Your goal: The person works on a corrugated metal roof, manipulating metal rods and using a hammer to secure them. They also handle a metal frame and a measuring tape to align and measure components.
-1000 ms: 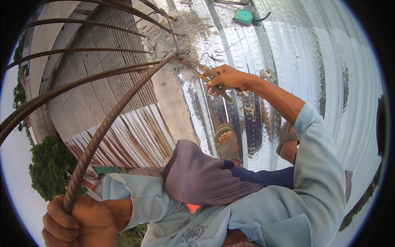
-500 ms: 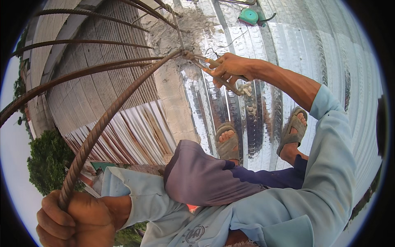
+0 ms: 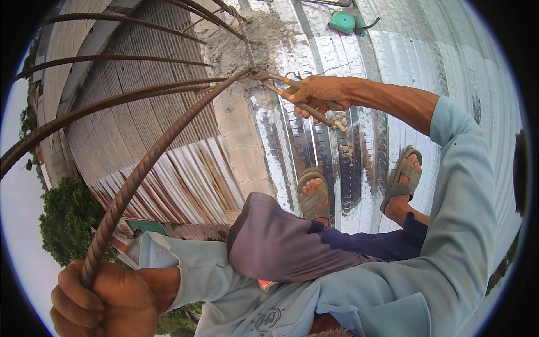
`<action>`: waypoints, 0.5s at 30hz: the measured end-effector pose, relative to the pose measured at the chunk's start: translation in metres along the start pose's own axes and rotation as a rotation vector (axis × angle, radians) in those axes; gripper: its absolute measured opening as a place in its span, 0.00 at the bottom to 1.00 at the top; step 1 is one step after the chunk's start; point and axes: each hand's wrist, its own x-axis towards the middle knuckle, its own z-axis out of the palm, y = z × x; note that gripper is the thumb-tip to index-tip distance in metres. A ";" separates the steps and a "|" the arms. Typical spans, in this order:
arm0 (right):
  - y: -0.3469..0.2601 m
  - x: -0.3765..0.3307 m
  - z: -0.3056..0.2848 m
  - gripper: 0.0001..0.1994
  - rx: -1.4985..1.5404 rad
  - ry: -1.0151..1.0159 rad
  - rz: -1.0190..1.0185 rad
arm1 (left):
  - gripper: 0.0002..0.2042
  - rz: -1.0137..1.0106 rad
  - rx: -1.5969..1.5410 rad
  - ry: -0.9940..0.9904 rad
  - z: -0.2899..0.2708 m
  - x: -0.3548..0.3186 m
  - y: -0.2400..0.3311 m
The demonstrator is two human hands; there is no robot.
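Observation:
My left hand [image 3: 106, 297] is closed around a thick ribbed steel rebar [image 3: 163, 140] near the lower left. The bar slants up and away toward a grey mortar patch [image 3: 224, 50]. My right hand [image 3: 323, 95] grips a pair of metal pincers [image 3: 272, 85] with orange marks on the handles. The pincers' jaws meet the rebar's far part, where a thin cross bar [image 3: 247, 42] joins it. What exactly the jaws bite on is too small to make out. A thin dark wire sticks out just beyond the pincers.
More rebars [image 3: 112, 59] reach out on the left. A teal tape measure [image 3: 342, 21] lies on shiny corrugated metal sheets [image 3: 415, 62], where my sandalled feet stand. Past the concrete ledge [image 3: 241, 140] on the left are lower roofs and a tree [image 3: 70, 219].
My right hand and the pincers have turned slightly, and the handle ends sit a little farther right. My left hand keeps its hold on the rebar. The whole view has shifted slightly.

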 end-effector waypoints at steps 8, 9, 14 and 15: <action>0.079 0.068 0.121 0.09 0.324 0.413 -0.439 | 0.16 0.006 0.031 -0.004 0.002 0.001 -0.001; 0.081 0.078 0.132 0.09 0.352 0.444 -0.433 | 0.16 0.012 0.043 -0.003 0.002 0.002 0.000; 0.088 0.102 0.141 0.10 0.425 0.570 -0.493 | 0.15 0.013 0.077 -0.037 0.001 0.004 0.000; 0.091 0.097 0.135 0.10 0.369 0.534 -0.465 | 0.15 0.011 0.038 -0.012 0.002 0.004 -0.002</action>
